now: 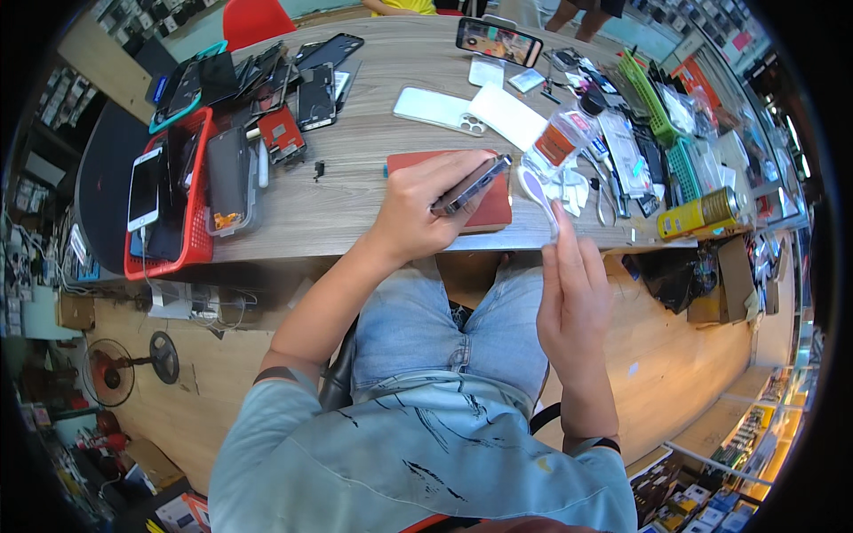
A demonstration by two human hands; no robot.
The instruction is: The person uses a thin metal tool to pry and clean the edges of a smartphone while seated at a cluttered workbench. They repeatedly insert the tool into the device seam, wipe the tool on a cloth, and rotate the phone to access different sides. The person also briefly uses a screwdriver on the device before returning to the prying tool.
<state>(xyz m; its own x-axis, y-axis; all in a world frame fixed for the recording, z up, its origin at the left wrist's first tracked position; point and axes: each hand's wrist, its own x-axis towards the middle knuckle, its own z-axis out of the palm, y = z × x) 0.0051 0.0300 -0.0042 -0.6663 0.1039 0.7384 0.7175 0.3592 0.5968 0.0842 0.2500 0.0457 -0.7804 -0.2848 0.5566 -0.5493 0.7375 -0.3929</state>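
Note:
My left hand (418,209) is closed around a dark smartphone (473,185), tilted so its narrow edge faces up. It is above a red rectangular pad or book (490,216) at the table's front edge. In my right hand (576,298) is a white and pale purple toothbrush (537,192), gripped by its lower end, its upper end just right of the phone and apart from it. Crumpled white tissue (569,188) lies behind the brush. Beyond that stands a clear bottle (566,135) with an orange label and black cap.
A red basket (191,222) of phones and a clear box (238,200) sit at the left. Phone parts (275,84) pile up behind them. A lit phone (499,43) is propped at the back. Pliers (605,206), a yellow can (702,213) and green baskets (647,98) crowd the right.

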